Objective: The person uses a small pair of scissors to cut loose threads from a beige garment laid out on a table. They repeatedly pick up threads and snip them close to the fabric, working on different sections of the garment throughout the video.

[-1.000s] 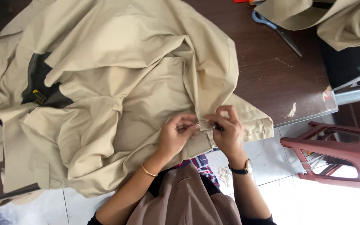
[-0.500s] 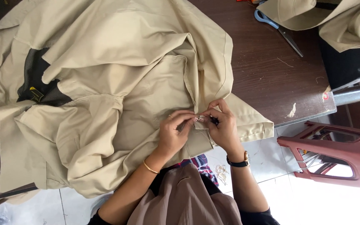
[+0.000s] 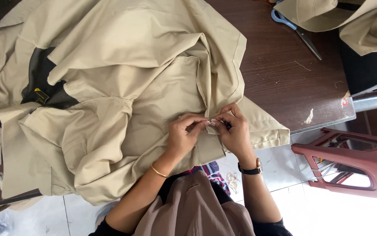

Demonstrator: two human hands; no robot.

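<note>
Head view showed our left hand [image 3: 184, 133] and right hand [image 3: 236, 131] pinching the beige jacket's [image 3: 123, 87] seam at the table's [image 3: 284, 83] front edge, trimming unfinished.

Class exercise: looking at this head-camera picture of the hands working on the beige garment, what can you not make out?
- Head view: the small tool in the right hand is too small, covered by fingers.
- What the left hand pinches: hidden by fingertips.
- Scissors: partly under cloth.
- Beige garment: cut off by frame edges.
</note>
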